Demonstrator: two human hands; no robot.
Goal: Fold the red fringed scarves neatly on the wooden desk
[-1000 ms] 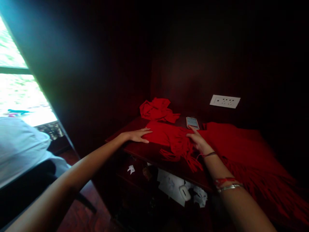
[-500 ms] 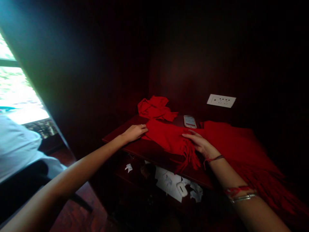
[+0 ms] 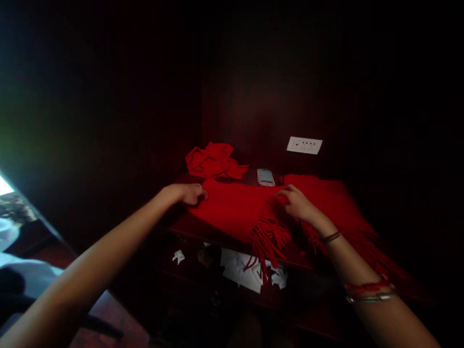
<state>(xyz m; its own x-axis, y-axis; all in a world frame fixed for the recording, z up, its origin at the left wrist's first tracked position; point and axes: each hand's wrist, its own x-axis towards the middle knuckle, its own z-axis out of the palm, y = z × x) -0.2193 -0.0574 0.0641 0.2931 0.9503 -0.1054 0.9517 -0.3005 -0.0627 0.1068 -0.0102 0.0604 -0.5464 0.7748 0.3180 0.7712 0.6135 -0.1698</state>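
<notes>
A red fringed scarf (image 3: 232, 208) lies folded flat on the dark wooden shelf (image 3: 174, 223), its tassels hanging over the front edge. My left hand (image 3: 192, 193) is closed on the scarf's left edge, fingers curled. At the far right corner, by the fringe, my right hand (image 3: 297, 203) has its fingers bent in and closed on the cloth; the fingertips are partly dim. A second red fringed cloth (image 3: 326, 200) spreads out on the right, behind and beneath my right forearm. Behind my left hand sits a crumpled red cloth (image 3: 213, 162).
A phone (image 3: 266, 177) lies at the back of the shelf, below a white socket plate (image 3: 304, 145) on the wall. On a lower shelf are white papers (image 3: 237, 270) and a torn scrap (image 3: 178, 256). At the lower left, pale fabric (image 3: 29, 263) shows beyond the panel edge.
The scarf now lies flatter and wider, its tassels more spread. My right hand has gone from outstretched fingers to bent ones at the far corner. The camera view has turned right.
</notes>
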